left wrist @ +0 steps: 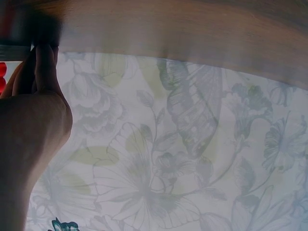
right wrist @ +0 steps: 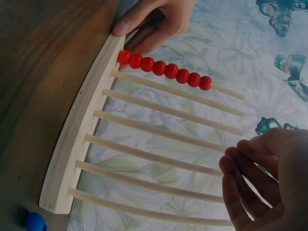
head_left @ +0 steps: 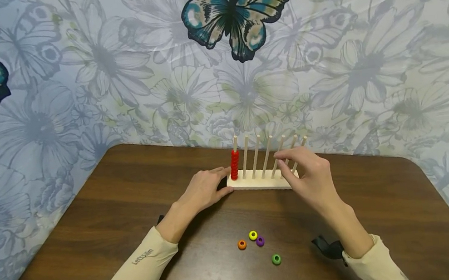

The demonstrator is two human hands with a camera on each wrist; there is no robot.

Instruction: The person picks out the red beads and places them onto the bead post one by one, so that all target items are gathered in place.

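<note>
A pale wooden peg stand point(head_left: 259, 183) rests near the table's back edge. Its left-end peg carries a stack of red beads point(right wrist: 171, 70), with bare wood showing above them; the other pegs point(right wrist: 159, 129) are bare. My left hand point(head_left: 205, 188) grips the stand's left end, thumb at the front and fingers behind. In front of the pegs on the right side is my right hand point(head_left: 312, 174), fingers loosely bent, thumb and forefinger tips close together. Nothing shows between those tips, which overlap different pegs in the head and right wrist views.
Loose beads lie on the brown table point(head_left: 138, 254) nearer me: orange point(head_left: 241, 245), yellow point(head_left: 253, 235), purple point(head_left: 260, 241) and green point(head_left: 276, 259). Past the stand's right end a blue bead point(right wrist: 36, 222) appears in the right wrist view. Butterfly-patterned wall covering point(head_left: 139, 76) rises behind the table.
</note>
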